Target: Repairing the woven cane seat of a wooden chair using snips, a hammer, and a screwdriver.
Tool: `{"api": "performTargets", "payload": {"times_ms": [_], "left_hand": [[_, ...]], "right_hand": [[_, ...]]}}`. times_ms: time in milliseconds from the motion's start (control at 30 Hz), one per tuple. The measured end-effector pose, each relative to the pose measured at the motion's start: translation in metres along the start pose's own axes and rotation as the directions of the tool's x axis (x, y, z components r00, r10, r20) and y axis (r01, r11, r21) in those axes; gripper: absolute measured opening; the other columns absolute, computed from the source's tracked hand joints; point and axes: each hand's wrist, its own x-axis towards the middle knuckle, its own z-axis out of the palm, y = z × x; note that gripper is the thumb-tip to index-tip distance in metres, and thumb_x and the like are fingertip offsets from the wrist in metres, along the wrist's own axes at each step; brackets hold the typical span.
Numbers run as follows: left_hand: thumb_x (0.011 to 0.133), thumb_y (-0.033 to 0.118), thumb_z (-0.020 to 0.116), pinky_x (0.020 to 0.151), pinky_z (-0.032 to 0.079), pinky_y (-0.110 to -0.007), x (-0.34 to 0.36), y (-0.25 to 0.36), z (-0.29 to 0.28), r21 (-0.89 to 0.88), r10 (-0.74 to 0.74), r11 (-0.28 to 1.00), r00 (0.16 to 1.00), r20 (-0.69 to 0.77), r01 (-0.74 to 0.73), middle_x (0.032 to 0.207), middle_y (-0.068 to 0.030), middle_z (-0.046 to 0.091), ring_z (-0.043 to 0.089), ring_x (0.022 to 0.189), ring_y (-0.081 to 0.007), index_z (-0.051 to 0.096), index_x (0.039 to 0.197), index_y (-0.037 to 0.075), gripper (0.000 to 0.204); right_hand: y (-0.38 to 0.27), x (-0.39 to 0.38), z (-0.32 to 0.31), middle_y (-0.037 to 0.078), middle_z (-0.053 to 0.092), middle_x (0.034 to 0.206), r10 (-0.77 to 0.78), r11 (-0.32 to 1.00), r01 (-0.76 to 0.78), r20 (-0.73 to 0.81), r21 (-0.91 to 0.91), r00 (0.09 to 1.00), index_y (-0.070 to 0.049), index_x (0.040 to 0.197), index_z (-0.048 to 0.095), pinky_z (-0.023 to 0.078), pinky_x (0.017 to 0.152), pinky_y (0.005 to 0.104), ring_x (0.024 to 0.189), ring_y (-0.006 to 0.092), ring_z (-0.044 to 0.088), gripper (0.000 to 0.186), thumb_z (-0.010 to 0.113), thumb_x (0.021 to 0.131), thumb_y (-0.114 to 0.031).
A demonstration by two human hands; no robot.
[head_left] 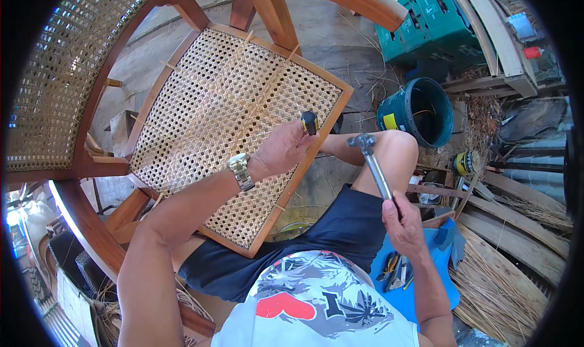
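Two hands are occupied. From my remote post I find the left hand (280, 148) closed around a black-and-yellow tool (309, 123) above the right edge of the seat (213, 97); its lower end is hidden. The right hand (403, 223) is clamped on a hammer (377, 167), its head apart from the tool. The seat lies before the person, near corner over the shorts (340, 216). Done: mesh (182, 146) spans the frame (336, 108). Left, I judge: edge work, since cane ends (294, 52) overlap the frame. How much is fixed, I cannot tell.
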Motion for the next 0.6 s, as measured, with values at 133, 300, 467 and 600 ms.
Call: {"api": "performTargets", "payload": {"times_ms": [133,300,467,600], "left_hand": [[0.097,0.009,0.064,0.073,0.052,-0.038,-0.005,-0.003,0.000,0.130,0.282,0.952,0.959,-0.030,-0.276,0.094,-0.0114,0.066,0.066,0.078,-0.0294,0.058,0.114,0.008,0.019],[0.096,0.009,0.064,0.069,0.053,-0.044,-0.006,-0.001,0.004,0.256,0.258,0.936,0.966,-0.029,-0.243,0.095,-0.0127,0.066,0.067,0.079,-0.0327,0.056,0.116,0.010,0.021],[0.097,0.013,0.062,0.070,0.053,-0.045,-0.001,0.020,0.003,0.195,0.246,0.952,0.969,-0.016,-0.238,0.090,-0.0165,0.066,0.068,0.081,-0.0361,0.056,0.111,0.010,0.015],[0.098,0.010,0.057,0.073,0.052,-0.049,0.000,0.016,-0.002,0.204,0.222,0.954,0.975,0.024,-0.222,0.088,-0.0182,0.064,0.066,0.084,-0.0408,0.052,0.114,0.010,0.017]], "right_hand": [[-0.049,0.003,-0.028,0.009,0.055,0.075,-0.143,0.975,0.146,0.029,-0.167,0.989,0.003,0.116,0.063,0.045,0.062,0.0321,0.066,0.0176,0.052,0.024,0.056,0.105,-0.018],[-0.108,-0.009,-0.038,0.018,0.070,0.105,-0.528,0.840,0.494,-0.136,-0.224,0.838,0.005,0.140,0.054,0.053,0.071,0.0312,0.077,0.0211,0.066,0.040,0.055,0.104,-0.012],[-0.099,0.015,-0.028,0.024,0.069,0.116,-0.652,0.677,0.576,-0.011,-0.458,0.758,0.003,0.143,0.053,0.057,0.078,0.0397,0.089,0.0391,0.072,0.042,0.055,0.102,-0.009],[-0.098,0.022,-0.027,0.025,0.069,0.119,-0.580,0.678,0.544,0.095,-0.493,0.809,0.002,0.142,0.054,0.058,0.083,0.0422,0.101,0.0418,0.070,0.042,0.057,0.101,-0.006]]}}
